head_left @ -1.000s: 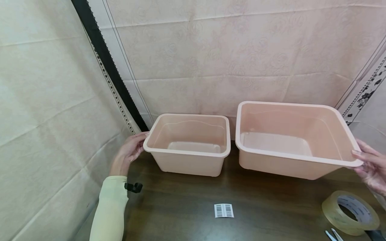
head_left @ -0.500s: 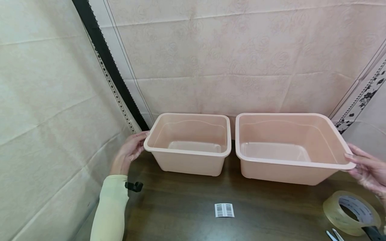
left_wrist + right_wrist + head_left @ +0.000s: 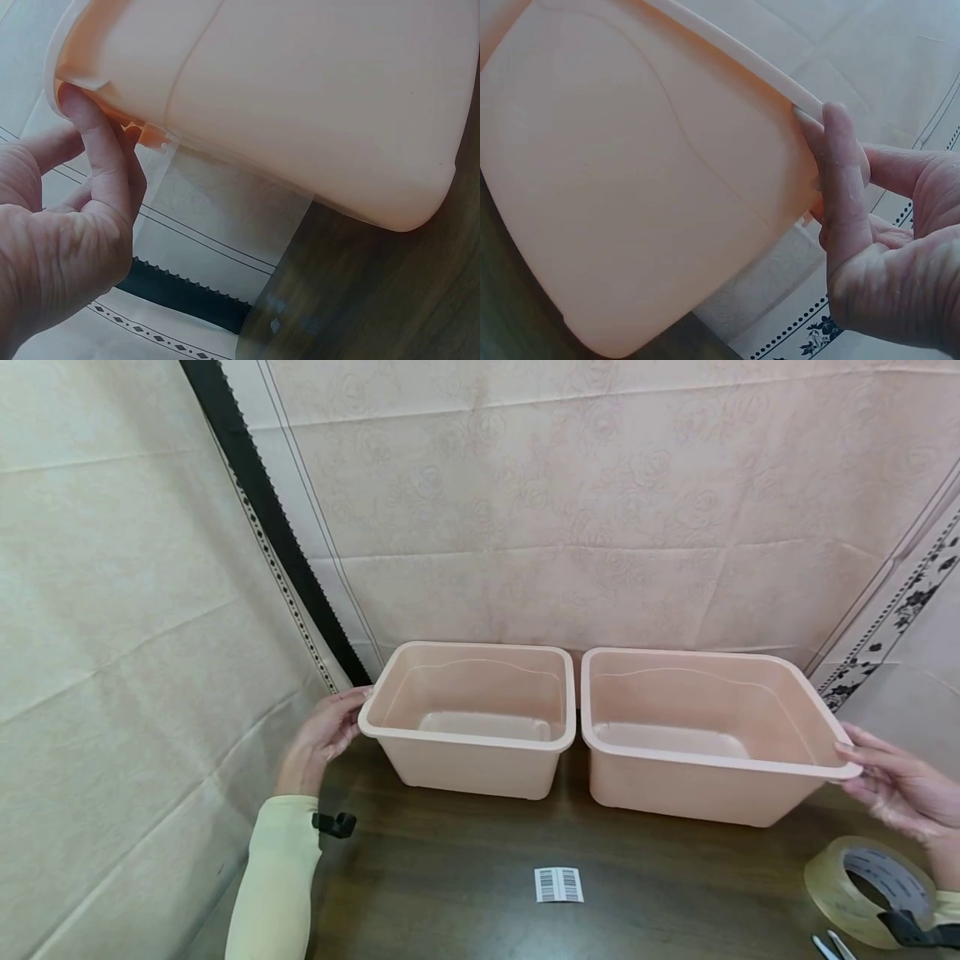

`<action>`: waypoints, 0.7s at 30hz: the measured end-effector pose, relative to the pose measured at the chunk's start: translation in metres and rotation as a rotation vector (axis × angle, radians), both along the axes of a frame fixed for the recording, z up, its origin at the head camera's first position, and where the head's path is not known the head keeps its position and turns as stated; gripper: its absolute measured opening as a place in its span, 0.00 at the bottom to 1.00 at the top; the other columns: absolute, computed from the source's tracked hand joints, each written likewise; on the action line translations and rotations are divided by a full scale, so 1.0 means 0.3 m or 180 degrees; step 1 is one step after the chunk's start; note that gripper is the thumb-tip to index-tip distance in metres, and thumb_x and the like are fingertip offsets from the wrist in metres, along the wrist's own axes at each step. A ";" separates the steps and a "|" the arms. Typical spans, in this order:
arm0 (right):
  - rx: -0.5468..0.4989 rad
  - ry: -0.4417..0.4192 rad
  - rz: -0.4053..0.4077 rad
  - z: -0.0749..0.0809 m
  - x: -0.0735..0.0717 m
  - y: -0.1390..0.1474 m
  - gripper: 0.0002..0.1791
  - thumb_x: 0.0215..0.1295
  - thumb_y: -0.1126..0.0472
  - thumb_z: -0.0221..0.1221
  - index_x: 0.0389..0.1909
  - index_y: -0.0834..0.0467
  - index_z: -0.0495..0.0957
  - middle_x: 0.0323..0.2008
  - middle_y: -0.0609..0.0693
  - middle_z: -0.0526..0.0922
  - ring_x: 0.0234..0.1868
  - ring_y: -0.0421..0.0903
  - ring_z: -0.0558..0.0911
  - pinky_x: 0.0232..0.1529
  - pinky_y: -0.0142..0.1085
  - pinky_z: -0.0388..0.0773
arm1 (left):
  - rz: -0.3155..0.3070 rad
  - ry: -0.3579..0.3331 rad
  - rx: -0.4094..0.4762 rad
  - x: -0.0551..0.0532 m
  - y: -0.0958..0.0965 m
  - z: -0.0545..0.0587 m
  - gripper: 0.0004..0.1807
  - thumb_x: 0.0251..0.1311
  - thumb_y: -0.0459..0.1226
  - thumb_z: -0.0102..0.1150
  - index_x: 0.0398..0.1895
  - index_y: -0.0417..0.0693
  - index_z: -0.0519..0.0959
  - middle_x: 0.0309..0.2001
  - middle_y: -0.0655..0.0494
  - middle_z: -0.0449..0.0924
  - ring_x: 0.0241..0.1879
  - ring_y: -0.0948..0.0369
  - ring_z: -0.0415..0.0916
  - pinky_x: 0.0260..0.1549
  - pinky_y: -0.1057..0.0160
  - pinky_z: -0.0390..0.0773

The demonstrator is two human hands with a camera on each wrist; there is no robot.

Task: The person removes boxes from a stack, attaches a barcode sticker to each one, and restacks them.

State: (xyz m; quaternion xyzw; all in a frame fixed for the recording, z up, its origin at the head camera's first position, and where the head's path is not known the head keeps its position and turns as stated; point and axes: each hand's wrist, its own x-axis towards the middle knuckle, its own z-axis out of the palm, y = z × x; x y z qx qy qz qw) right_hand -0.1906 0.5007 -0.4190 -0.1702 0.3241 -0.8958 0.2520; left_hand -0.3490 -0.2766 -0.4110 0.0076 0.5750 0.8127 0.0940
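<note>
Label [image 3: 558, 885]: white, two black barcode blocks. Table [image 3: 435, 860] under label: dark brown, wood grain. Smaller bin [image 3: 468, 768], behind label to the left: plain pale peach-pink. Larger bin [image 3: 682, 792], behind label to the right: same peach-pink. Tape roll [image 3: 825, 885], right of label: translucent yellowish, pale blue-grey core. Sleeve [image 3: 273, 881], left of label: pale yellow-green. Back cloth [image 3: 525, 510], far behind label: pinkish cream, faint roses. Band [image 3: 258, 502], back-left of label: black. Border [image 3: 900, 614], back-right of label: white, black flowers and dots.
</note>
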 end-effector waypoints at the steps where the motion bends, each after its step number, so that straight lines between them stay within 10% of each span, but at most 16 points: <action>1: 0.0003 -0.0016 0.0023 0.000 -0.001 -0.002 0.36 0.85 0.69 0.22 0.70 0.53 0.78 0.60 0.63 0.85 0.56 0.59 0.89 0.55 0.42 0.86 | 0.0000 -0.0009 0.0007 -0.001 0.001 -0.001 0.14 0.79 0.33 0.53 0.39 0.52 0.89 0.38 0.58 0.90 0.35 0.66 0.87 0.34 0.70 0.87; 21: 0.1044 -0.0052 -0.0706 0.019 -0.031 -0.017 0.31 0.86 0.68 0.35 0.60 0.42 0.86 0.50 0.54 0.92 0.44 0.54 0.93 0.44 0.45 0.91 | 0.0122 -0.0064 -0.0009 -0.001 0.022 -0.008 0.11 0.78 0.35 0.56 0.39 0.51 0.89 0.37 0.58 0.90 0.34 0.67 0.86 0.33 0.72 0.86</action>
